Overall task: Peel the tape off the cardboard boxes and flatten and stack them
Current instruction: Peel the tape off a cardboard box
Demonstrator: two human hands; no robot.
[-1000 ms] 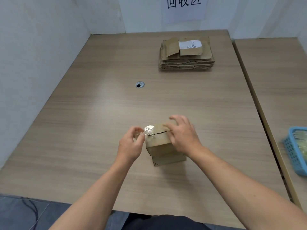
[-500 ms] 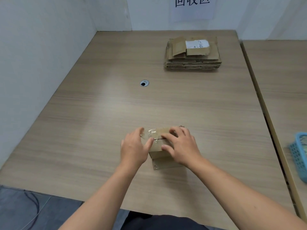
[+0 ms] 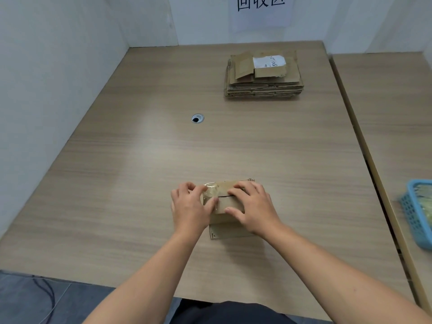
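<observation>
A small brown cardboard box [image 3: 228,226] stands on the wooden table [image 3: 145,164] near its front edge. Clear tape [image 3: 211,189] crosses the box's top at the left end, partly lifted and wrinkled. My left hand [image 3: 190,206] is at the box's left side, thumb and fingers pinching that tape. My right hand [image 3: 253,206] lies flat over the box's top and right side, pressing it down and hiding much of it. A stack of flattened cardboard boxes [image 3: 264,77] lies at the far side of the table, the top one bearing a white label.
A round cable hole [image 3: 197,118] sits in the table's middle. A blue plastic basket [image 3: 417,212] stands on the adjoining table at the right edge. White walls close the left and back, with a paper sign [image 3: 260,10] on the back wall.
My left hand moved in from beside the box onto its left end and closed on the tape. My right hand slid further over the top. The view shifted slightly.
</observation>
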